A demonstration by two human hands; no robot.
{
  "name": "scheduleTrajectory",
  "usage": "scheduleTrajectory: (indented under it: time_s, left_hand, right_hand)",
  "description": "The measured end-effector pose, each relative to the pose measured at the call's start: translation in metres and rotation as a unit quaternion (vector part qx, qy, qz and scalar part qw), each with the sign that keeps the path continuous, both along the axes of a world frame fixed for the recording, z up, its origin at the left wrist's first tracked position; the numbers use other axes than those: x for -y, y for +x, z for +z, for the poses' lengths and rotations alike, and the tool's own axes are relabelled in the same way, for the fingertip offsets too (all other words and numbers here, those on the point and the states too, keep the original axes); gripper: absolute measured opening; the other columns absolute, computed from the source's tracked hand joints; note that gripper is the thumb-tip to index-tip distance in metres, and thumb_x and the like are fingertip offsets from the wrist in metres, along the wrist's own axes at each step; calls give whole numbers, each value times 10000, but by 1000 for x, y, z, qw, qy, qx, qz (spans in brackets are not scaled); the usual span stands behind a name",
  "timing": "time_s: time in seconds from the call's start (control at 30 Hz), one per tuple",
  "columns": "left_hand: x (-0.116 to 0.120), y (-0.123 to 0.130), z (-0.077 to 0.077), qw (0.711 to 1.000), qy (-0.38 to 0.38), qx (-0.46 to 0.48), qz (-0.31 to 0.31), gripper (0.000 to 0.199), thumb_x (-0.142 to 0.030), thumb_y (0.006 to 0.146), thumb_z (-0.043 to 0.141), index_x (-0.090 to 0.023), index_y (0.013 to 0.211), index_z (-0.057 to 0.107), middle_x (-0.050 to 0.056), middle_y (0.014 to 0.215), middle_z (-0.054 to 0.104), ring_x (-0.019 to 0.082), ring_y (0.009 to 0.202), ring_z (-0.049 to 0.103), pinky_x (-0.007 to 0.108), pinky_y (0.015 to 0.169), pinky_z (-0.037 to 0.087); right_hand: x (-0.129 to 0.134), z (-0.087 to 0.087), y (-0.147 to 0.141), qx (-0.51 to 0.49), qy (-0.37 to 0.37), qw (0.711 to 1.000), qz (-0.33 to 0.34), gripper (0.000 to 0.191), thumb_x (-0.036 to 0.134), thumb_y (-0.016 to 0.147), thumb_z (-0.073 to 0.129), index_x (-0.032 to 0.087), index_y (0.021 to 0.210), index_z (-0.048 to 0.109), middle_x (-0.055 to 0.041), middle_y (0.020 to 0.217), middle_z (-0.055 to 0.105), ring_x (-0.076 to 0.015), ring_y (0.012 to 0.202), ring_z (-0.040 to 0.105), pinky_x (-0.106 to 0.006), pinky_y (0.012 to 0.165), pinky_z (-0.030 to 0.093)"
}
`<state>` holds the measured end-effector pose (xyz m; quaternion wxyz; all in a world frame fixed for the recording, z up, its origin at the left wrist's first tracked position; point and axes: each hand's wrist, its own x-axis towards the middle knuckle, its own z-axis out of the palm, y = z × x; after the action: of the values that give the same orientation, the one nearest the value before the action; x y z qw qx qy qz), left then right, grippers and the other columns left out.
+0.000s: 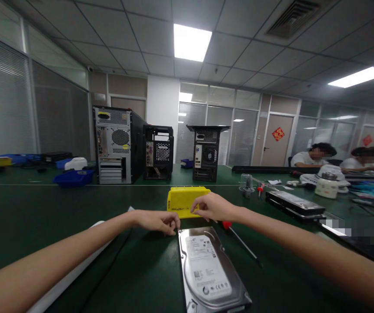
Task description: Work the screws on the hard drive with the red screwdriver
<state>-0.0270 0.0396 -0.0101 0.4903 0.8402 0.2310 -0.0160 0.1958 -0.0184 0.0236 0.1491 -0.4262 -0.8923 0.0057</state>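
A silver hard drive (pixel 206 265) lies label side up on the green table in front of me. My left hand (pixel 159 221) is at its far left corner, with the fingers curled together; what they pinch, if anything, is hidden. Just behind the drive stands a yellow plastic bin (pixel 183 201). My right hand (pixel 212 206) is over the right part of the bin, fingers bent into a pinch, and I cannot make out anything between them. Under my right wrist lies a screwdriver (pixel 242 243), its red handle near the bin and its shaft slanting toward me.
Computer cases (pixel 118 148) line the back. On the right are stacked hard drives (pixel 294 204), a clear jar (pixel 246 186) and a cream container (pixel 327 187). A blue tray (pixel 72 177) stands back left; a white strip (pixel 72 269) runs under my left forearm. Other people sit far right.
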Motion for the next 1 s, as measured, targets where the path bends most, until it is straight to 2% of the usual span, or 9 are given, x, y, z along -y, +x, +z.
scheduleTrajectory:
  time_s: [0.07,0.17,0.27,0.33,0.47,0.57,0.63,0.7,1.0]
  left_hand:
    - [-1,0,0,1000,2,-1,-2,276,-264,745,596,-174,968,461,-36,769,435,100,689,423,222,632,349]
    - [1,0,3,1000,9,-12,-3,277,-253,760,579,-183,1000,460,-33,781,433,101,701,428,227,654,358]
    - [4,0,6,999,26,-20,-8,256,-240,778,554,-181,1012,468,-27,794,429,104,720,427,227,672,363]
    - [4,0,7,999,32,-25,-13,250,-243,788,542,-175,1019,474,-23,802,429,107,731,427,227,675,364]
    - [-1,-3,4,998,47,-30,-26,257,-282,804,524,-184,1038,483,-15,833,437,117,758,433,231,693,366]
    - [-3,-4,2,997,62,-31,-31,258,-313,813,510,-197,1043,488,-13,854,438,121,772,431,227,693,365]
    - [-3,-3,3,997,61,-31,-33,261,-322,817,504,-197,1045,485,-13,851,437,121,769,429,225,689,364]
    - [-2,-3,4,997,62,-35,-34,265,-328,819,501,-195,1047,480,-13,848,438,122,770,429,227,694,365]
    - [-3,-3,5,994,91,-50,-39,278,-349,823,480,-204,1060,472,-4,886,449,134,807,437,231,711,369]
  right_hand:
    - [19,1,10,-11,-20,1000,6,166,221,766,535,146,878,631,7,586,616,-79,494,535,-172,506,380]
    - [47,-6,22,-61,-163,984,38,154,220,767,534,135,881,594,33,545,559,-51,425,491,-147,439,367]
    - [65,-16,28,-123,-250,960,15,171,260,769,540,140,889,554,39,556,538,-46,398,463,-135,377,348]
    - [70,-20,30,-151,-272,951,-3,181,288,784,525,145,896,536,42,553,529,-46,383,441,-137,355,332]
    - [83,-23,37,-190,-168,966,-56,187,314,815,501,152,884,562,30,582,514,-66,488,451,-167,446,349]
    - [105,-26,45,-185,-105,973,-94,214,325,843,464,184,915,609,-27,806,565,-109,692,516,-214,588,407]
    - [120,-29,48,-174,-112,976,-71,252,321,868,423,217,997,614,-48,950,551,-129,834,527,-243,719,425]
    - [129,-31,47,-161,-118,979,-42,280,316,882,398,241,1061,601,-52,989,533,-132,892,519,-251,780,417]
    - [117,-26,34,-90,-117,989,9,287,306,883,393,256,1046,624,-43,950,534,-125,853,518,-247,747,418]
